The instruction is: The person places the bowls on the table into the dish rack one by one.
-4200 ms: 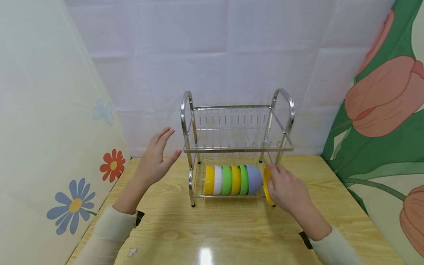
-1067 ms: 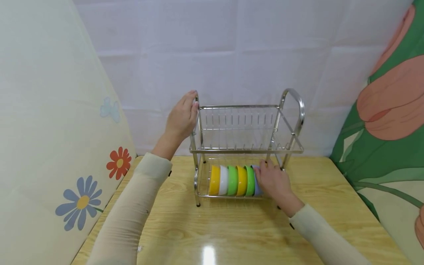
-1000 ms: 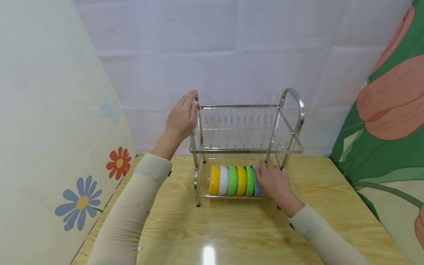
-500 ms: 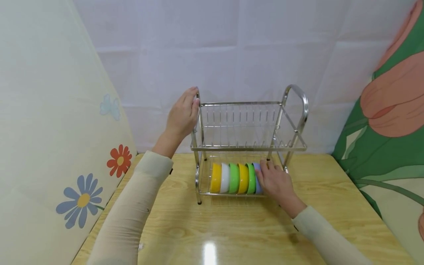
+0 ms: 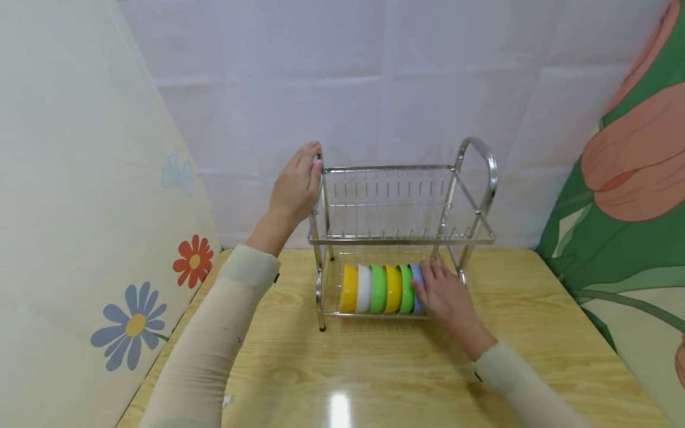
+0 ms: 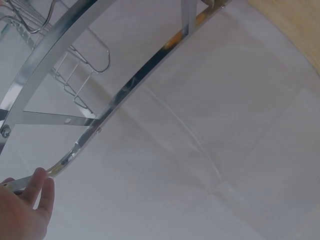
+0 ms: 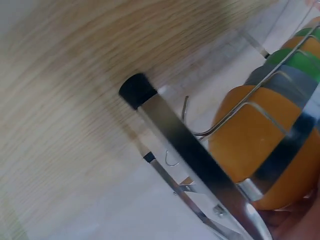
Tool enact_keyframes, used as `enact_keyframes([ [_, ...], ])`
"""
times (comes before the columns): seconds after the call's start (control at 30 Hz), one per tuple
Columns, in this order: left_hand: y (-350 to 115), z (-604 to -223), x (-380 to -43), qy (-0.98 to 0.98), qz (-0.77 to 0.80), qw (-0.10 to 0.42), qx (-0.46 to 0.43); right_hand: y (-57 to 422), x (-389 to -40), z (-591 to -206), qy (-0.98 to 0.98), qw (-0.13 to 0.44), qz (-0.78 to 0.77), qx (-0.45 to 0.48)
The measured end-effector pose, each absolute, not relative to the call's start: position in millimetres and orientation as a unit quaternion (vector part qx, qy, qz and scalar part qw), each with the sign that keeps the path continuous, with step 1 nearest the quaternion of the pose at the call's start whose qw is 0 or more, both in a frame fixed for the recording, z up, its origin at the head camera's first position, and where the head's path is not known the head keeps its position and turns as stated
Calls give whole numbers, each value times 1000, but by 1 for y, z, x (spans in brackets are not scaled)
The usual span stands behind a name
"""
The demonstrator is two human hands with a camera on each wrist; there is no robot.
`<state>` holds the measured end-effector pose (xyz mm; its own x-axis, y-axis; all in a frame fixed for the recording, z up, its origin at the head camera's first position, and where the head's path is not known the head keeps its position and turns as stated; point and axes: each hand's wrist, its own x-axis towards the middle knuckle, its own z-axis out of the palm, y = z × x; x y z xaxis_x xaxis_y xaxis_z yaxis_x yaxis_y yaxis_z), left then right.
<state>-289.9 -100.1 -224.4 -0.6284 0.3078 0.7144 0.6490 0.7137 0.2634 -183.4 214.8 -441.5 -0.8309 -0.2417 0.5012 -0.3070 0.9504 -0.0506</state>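
A two-tier metal dish rack (image 5: 402, 241) stands on the wooden table. My left hand (image 5: 293, 187) grips the top of its left arched handle, and the left wrist view shows the fingers (image 6: 44, 197) bent at the bar. On the lower tier several bowls stand on edge in a row: yellow (image 5: 349, 289), white (image 5: 364, 289), green (image 5: 378, 289), yellow, green and light blue (image 5: 417, 272). My right hand (image 5: 448, 297) is at the row's right end, holding a last yellow bowl (image 7: 260, 145). That bowl is hidden by the hand in the head view but shows inside the rack in the right wrist view.
The rack's upper tier (image 5: 390, 205) has upright wire dividers. A white cloth backdrop (image 5: 257, 89) hangs close behind it. Patterned panels close off the left and right sides. Black-capped legs (image 7: 137, 91) carry the rack on the tabletop (image 5: 321, 368).
My left hand has gone from the air beside the rack to its left handle. The right hand has brought the yellow bowl in beside the blue one. Lately only the right thumb has shifted slightly down.
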Motion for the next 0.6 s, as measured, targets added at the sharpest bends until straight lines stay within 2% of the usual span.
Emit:
enact_keyframes([
  [0.33,-104,-224,-290,-866,-257,332,-270,204,-178,-437,-971,175,135,92],
  [0.6,-104,-221,-290,-866,-259,331,-272,203,-167,-428,-955,216,182,92],
])
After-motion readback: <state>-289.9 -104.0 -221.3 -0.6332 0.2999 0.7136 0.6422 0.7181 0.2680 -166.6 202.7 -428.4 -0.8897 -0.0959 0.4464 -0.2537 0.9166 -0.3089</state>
